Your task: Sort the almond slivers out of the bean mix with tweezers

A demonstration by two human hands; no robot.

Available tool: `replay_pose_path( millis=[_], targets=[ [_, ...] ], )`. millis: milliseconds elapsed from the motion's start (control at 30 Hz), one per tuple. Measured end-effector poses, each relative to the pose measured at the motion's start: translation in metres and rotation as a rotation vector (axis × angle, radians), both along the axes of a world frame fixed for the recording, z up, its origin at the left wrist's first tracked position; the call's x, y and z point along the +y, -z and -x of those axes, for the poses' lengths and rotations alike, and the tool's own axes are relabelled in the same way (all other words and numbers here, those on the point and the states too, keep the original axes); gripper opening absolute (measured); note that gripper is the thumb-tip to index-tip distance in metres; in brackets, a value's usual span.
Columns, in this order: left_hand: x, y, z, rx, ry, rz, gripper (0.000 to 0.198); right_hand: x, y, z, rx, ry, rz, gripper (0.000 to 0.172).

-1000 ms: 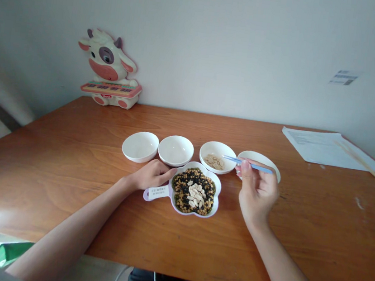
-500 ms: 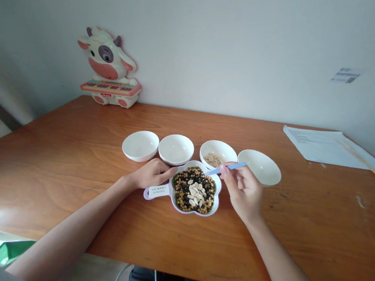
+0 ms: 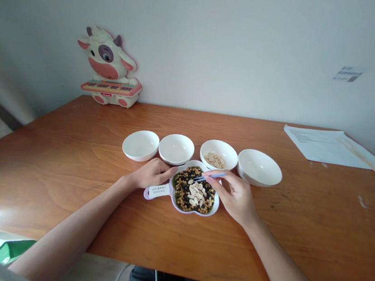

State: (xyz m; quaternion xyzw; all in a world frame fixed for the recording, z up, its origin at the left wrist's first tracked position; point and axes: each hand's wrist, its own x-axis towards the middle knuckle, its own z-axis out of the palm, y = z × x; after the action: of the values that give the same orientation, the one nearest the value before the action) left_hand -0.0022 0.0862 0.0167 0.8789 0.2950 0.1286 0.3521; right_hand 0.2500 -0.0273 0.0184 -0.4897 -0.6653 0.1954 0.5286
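Observation:
A flower-shaped white dish (image 3: 214, 206) holds mixed dark, tan and pale seeds. My left hand (image 3: 151, 173) is closed on its left rim, beside the labelled handle (image 3: 155, 192). My right hand (image 3: 235, 194) pinches blue tweezers (image 3: 211, 176), their tips over the pale seeds in the dish. Behind the dish stands a row of small white bowls: one (image 3: 140, 145) and a second (image 3: 176, 148) hold nothing, the third bowl (image 3: 219, 155) holds a few pale seeds, and the rightmost bowl (image 3: 260, 167) holds nothing.
The wooden table (image 3: 68, 162) runs to a white wall. A cow-shaped toy keyboard (image 3: 109, 70) stands at the back left. Papers (image 3: 326, 146) with a wooden stick lie at the back right. The table's near edge is just below my forearms.
My right hand has brought the tweezers left and down, from over the two right-hand bowls to over the seeds in the flower-shaped dish. My left hand has stayed put.

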Motion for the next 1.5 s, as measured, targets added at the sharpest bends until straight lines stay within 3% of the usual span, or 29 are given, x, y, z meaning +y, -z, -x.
replay_pose_path(
  millis=[533, 1500],
  targets=[
    [-0.0010, -0.0016, -0.0010, -0.007, 0.001, -0.006, 0.060, 0.0008, 0.0027, 0.0017, -0.050, -0.071, -0.030, 0.014],
    [-0.0001, -0.0003, -0.0002, 0.008, -0.007, -0.002, 0.061, 0.0019, 0.0039, 0.0029, -0.068, -0.012, -0.041, 0.007]
  ],
)
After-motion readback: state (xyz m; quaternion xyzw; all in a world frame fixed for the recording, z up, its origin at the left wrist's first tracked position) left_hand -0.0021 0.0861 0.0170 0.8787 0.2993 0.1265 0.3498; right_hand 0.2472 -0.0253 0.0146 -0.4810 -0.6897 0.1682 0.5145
